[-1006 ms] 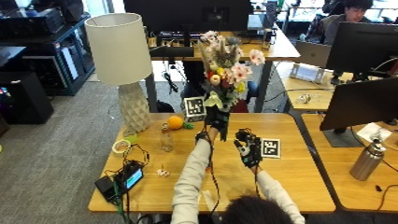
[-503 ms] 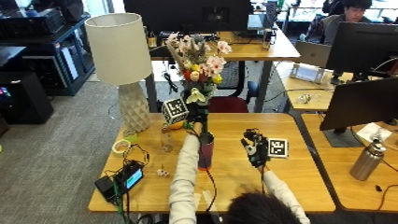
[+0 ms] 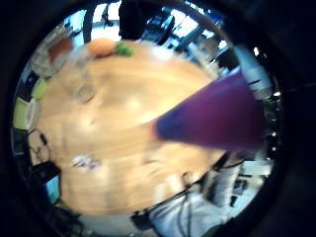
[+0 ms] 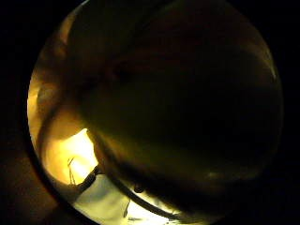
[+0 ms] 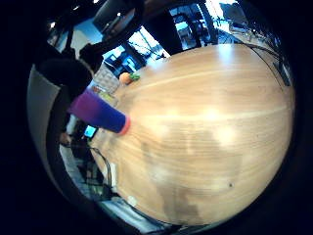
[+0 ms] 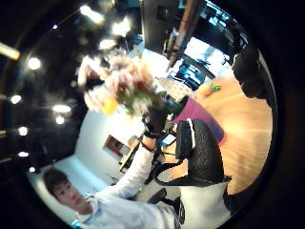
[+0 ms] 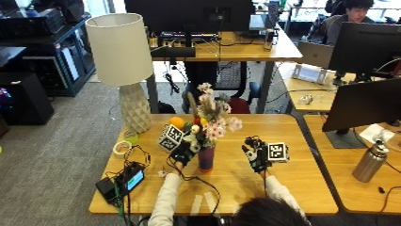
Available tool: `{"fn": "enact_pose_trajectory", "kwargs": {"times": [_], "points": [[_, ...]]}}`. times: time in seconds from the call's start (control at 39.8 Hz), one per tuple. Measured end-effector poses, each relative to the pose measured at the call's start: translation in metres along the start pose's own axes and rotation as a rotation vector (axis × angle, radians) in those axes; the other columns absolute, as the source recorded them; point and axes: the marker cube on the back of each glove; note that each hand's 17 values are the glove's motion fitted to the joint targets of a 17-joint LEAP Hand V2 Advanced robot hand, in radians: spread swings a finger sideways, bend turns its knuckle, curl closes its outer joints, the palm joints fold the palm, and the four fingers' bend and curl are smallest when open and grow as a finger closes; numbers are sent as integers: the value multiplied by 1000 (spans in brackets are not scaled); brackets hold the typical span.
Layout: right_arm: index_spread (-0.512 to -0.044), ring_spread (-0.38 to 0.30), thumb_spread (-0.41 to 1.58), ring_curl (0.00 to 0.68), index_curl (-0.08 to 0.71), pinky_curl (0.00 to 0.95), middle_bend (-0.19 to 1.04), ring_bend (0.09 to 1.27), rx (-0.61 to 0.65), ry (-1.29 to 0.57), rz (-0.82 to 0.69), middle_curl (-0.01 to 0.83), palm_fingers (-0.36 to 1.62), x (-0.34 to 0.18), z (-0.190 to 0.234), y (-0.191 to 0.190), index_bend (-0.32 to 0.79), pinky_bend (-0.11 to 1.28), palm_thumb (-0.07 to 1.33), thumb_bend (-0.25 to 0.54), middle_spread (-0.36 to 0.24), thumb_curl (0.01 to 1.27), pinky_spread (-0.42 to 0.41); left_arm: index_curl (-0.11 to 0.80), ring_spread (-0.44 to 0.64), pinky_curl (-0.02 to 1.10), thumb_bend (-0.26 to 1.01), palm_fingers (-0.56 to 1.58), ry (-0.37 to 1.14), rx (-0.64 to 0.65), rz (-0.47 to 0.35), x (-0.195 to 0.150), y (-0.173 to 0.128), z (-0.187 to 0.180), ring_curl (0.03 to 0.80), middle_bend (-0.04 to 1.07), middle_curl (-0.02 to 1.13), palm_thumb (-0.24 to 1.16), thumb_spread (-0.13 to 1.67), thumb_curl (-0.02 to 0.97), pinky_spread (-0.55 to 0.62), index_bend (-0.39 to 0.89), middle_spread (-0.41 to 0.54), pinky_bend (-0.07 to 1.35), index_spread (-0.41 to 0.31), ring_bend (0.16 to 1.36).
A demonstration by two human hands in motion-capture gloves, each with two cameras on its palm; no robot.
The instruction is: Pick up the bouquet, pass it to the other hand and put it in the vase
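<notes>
The bouquet point(image 7: 212, 118) of pink, white and yellow flowers stands with its stems down in the purple vase point(image 7: 205, 159) on the wooden table point(image 7: 294, 188). My left hand point(image 7: 182, 153) is at the vase's mouth and grips the bouquet low on its stems. The right thumb side palm view shows the bouquet point(image 6: 119, 88) above the vase point(image 6: 204, 113) with a gloved hand point(image 6: 155, 119) around the stems. My right hand point(image 7: 255, 153) hovers right of the vase, fingers relaxed and holding nothing. The vase point(image 3: 217, 118) is close beside the left palm. Something dark fills the left thumb side palm view.
A white lamp point(image 7: 122, 61) stands at the table's far left corner, with an orange point(image 7: 177, 122) beside it. A tape roll point(image 7: 121, 147) and a small device point(image 7: 125, 179) with cables lie at the left edge. A metal bottle point(image 7: 370, 162) stands on the neighbouring desk.
My left hand has brought the bouquet down from high above the table into the vase. The right hand has stayed about where it was.
</notes>
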Motion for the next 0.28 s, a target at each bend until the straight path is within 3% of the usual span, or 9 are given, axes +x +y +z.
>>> {"fn": "enact_pose_trajectory", "kwargs": {"times": [0.08, 0.15, 0.28], "points": [[-199, -111, 1107, 410, 295, 334, 439, 571, -15, -57, -39, 470, 1087, -33, -6, 7, 113, 327, 701, -12, -72, 429, 20, 383, 73, 436, -106, -328, -148, -108, -162, -38, 34, 5, 449, 308, 460, 355, 682, 575, 125, 38, 57, 539, 29, 650], [-198, -115, 1110, 405, 298, 334, 432, 543, -14, -16, -22, 470, 1070, -47, -13, 13, 120, 312, 736, -3, -79, 437, 28, 323, 195, 370, -63, -302, -182, -145, -357, -57, 57, 2, 371, 211, 364, 348, 740, 542, 256, 15, 172, 485, 94, 609], [-198, -119, 1107, 406, 298, 334, 419, 531, -5, 17, 30, 469, 1075, -36, -16, 16, 117, 291, 752, -10, -82, 444, 33, 248, 337, 329, -32, -278, -206, -159, -374, -65, 65, -2, 322, 162, 299, 380, 804, 503, 394, 13, 286, 451, 146, 579]]}}
